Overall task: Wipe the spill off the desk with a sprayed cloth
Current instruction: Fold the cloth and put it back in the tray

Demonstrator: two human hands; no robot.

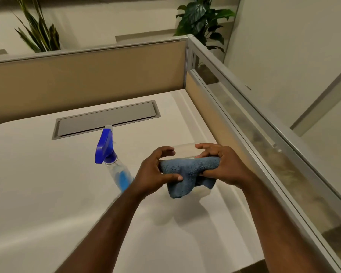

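Note:
A blue microfibre cloth [187,172] is bunched between both hands above the white desk [47,184]. My left hand [156,172] pinches its left side with thumb and fingers. My right hand [222,166] grips its right end. One corner of the cloth hangs down. Under and behind the cloth there is a clear plastic container [185,151], mostly hidden. A clear spray bottle [114,162] with a blue trigger head and blue liquid stands just left of my left wrist. No spill is visible on the desk.
A grey cable hatch [106,120] is set into the desk behind the bottle. Beige partition panels [87,79] close the back, and a frosted glass partition [264,146] runs along the right. Plants [201,18] stand beyond the partitions.

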